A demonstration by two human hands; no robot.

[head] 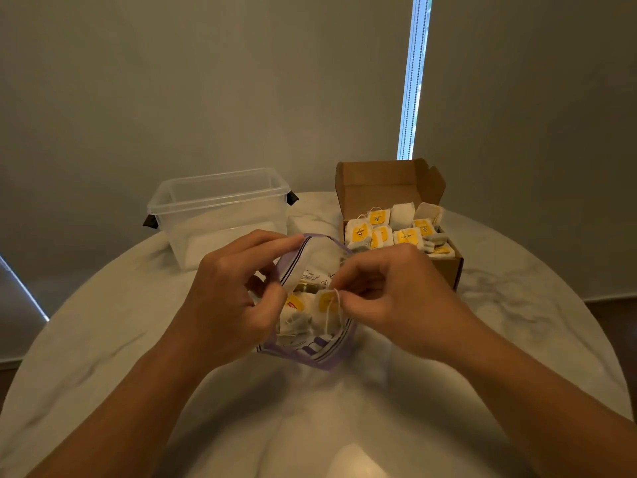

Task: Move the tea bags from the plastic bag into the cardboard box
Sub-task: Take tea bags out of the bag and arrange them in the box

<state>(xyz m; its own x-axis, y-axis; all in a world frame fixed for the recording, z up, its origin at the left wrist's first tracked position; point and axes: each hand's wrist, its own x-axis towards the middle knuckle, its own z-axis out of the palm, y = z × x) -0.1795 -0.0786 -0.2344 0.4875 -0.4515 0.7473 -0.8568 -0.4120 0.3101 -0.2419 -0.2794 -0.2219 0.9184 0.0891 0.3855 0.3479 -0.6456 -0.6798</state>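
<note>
A clear plastic bag (312,353) with a purple zip edge lies open in the middle of the table, with several tea bags inside. My left hand (227,298) pinches the bag's left rim and holds the mouth open. My right hand (393,298) pinches a white tea bag with a yellow tag (327,305) by its top, at the bag's mouth. The brown cardboard box (448,267) stands open behind my right hand, its lid flap upright. Several tea bags with yellow tags (396,229) fill it.
A clear plastic tub (220,208) with dark clips stands at the back left of the round white marble table (103,339). A wall and a blind with a bright strip of window rise behind the table.
</note>
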